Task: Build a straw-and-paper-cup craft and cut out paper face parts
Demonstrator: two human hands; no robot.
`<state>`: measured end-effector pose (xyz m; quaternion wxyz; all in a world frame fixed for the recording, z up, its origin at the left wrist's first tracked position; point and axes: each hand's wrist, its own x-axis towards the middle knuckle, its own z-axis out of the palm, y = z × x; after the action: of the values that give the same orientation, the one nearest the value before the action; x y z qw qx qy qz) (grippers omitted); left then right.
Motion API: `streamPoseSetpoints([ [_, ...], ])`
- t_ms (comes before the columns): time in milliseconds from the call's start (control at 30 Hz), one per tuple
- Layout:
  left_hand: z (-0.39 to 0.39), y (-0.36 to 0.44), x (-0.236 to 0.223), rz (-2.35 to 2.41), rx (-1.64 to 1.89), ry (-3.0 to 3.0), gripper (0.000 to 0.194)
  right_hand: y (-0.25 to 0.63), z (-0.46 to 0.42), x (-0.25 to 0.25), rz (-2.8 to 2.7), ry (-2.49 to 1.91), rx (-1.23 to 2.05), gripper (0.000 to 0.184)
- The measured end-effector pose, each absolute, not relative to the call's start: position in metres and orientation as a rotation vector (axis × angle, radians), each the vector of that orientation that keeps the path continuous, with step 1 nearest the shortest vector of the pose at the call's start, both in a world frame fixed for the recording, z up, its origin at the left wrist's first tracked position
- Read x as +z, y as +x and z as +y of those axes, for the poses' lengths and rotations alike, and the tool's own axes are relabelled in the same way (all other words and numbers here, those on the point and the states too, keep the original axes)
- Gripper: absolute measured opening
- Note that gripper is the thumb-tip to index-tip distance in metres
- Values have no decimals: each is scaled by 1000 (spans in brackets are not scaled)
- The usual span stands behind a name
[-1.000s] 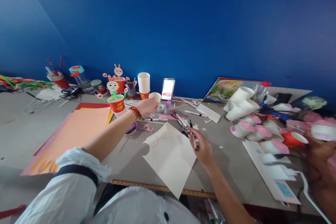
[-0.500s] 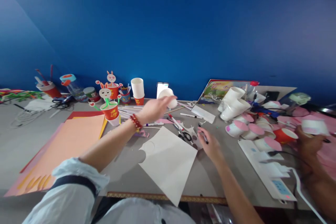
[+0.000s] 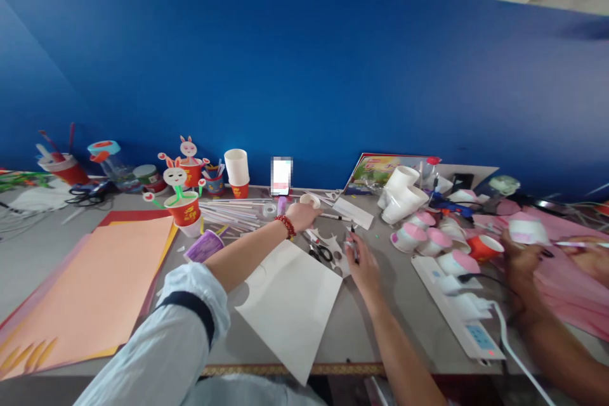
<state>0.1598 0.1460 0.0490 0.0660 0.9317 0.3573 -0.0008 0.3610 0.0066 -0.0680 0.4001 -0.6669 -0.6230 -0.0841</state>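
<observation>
My left hand (image 3: pixel 303 218), with a red bead bracelet at the wrist, reaches to the middle of the table. Its fingers are closed on a small white paper cup (image 3: pixel 310 200), partly hidden by the hand. Held in my right hand (image 3: pixel 364 261) is a dark pen (image 3: pixel 353 236), upright between the fingers. Between my forearms lies a white sheet of paper (image 3: pixel 290 304) with round cut-outs at its left edge. Black-handled scissors (image 3: pixel 322 254) and a cut paper scrap (image 3: pixel 339 252) rest just left of my right hand.
Rabbit-decorated red cups (image 3: pixel 183 208), a purple cup (image 3: pixel 204 245) and coloured paper sheets (image 3: pixel 95 279) are on the left. A phone (image 3: pixel 281 177) stands by the wall. To the right are a power strip (image 3: pixel 457 311), several pink-topped cups (image 3: pixel 435 241) and another person's hand (image 3: pixel 521 260) holding a cup.
My left hand has come down toward the table with the white cup and uncovers the purple cup. My right hand keeps the pen. The view has shifted slightly to the right.
</observation>
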Motion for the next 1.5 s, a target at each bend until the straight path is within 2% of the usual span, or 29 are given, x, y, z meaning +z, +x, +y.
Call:
streamPoseSetpoints([
  [167,107,132,64,1067,207,2787,45,361,4,-72,-1588,-1674,-176,40],
  [367,48,32,56,1081,355,2625,32,358,-7,-48,-1794,-1502,-3,54],
  [500,22,-23,29,1218,447,2454,28,336,-4,-23,-1758,-1351,342,52],
  [600,16,-35,17,1277,439,2448,25,311,8,-9,-1530,-1255,674,38],
  [667,22,-32,18,1295,465,2454,25,293,22,-4,-1502,-1249,719,46],
  [767,41,-22,26,1340,514,2471,24,268,43,-6,-1430,-1277,687,43],
  [900,63,-3,36,1400,543,2487,32,255,60,-18,-1319,-1313,558,38],
  [1267,110,115,13,1447,87,2563,33,281,62,-43,-1344,-1383,462,37],
  [1500,118,123,4,1440,133,2561,36,277,61,-39,-1324,-1338,537,33],
])
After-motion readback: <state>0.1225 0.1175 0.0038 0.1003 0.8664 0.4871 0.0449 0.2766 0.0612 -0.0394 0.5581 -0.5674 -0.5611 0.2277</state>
